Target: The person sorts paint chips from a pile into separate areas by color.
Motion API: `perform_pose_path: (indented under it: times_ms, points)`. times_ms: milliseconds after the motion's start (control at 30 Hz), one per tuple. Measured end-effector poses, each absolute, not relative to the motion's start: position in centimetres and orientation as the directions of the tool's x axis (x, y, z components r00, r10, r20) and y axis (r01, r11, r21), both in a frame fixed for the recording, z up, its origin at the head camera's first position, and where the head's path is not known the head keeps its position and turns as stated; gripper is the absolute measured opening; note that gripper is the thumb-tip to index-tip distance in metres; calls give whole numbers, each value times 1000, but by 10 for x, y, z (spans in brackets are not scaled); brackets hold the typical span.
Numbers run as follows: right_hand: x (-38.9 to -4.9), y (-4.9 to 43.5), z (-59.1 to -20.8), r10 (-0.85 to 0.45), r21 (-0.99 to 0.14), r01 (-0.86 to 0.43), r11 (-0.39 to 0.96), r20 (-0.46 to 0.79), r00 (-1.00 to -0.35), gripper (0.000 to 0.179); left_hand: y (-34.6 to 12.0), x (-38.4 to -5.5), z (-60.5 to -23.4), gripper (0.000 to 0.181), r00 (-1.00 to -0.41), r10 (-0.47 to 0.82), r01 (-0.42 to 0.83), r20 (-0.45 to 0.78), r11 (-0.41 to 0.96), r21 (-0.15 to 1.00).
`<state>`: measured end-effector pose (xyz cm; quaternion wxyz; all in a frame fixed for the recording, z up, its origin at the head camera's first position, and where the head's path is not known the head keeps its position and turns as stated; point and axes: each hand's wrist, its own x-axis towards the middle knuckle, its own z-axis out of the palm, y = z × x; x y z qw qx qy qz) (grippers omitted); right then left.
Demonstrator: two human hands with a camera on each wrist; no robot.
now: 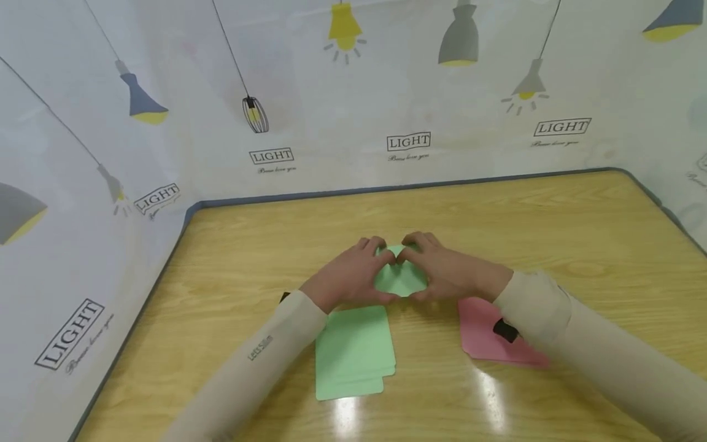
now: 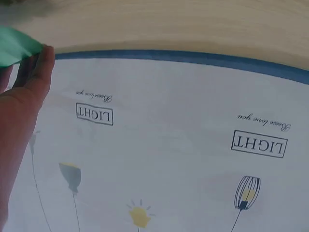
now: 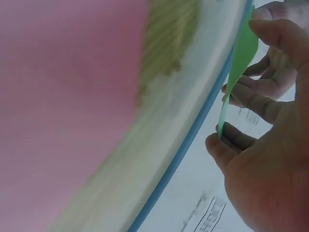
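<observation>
Between both hands is a green paper sheet (image 1: 402,279), its surface bent rather than flat. My left hand (image 1: 356,273) grips its left side, thumb at the near edge and fingers curled over the far part. On the opposite side my right hand (image 1: 450,270) pinches it the same way, and the two hands nearly meet at the middle. In the right wrist view the green sheet (image 3: 241,53) appears nearly edge-on, with thumb and fingertips on it. The left wrist view catches only a corner of the sheet (image 2: 17,47) beside the fingers.
A stack of green sheets (image 1: 353,350) lies slightly fanned on the wooden table (image 1: 248,245), near the left forearm. Pink sheets (image 1: 486,337) lie partly under the right wrist. A white curtain (image 1: 342,110) printed with lamps stands behind the table's blue edge.
</observation>
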<state>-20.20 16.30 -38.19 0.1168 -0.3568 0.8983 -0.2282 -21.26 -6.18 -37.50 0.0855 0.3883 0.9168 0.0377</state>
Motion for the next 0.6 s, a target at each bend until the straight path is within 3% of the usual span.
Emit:
perform_pose_path:
  times_ms: [333, 600]
  points:
    - [-167, 127, -378, -772, -568, -614, 548, -60, -633, 56, -90, -155, -350, 64, -700, 683, 682, -210, 726, 88]
    - [-142, 106, -387, -793, -514, -654, 555, -89, -603, 57, -106, -125, -362, 61, -715, 666, 664, -213, 742, 93]
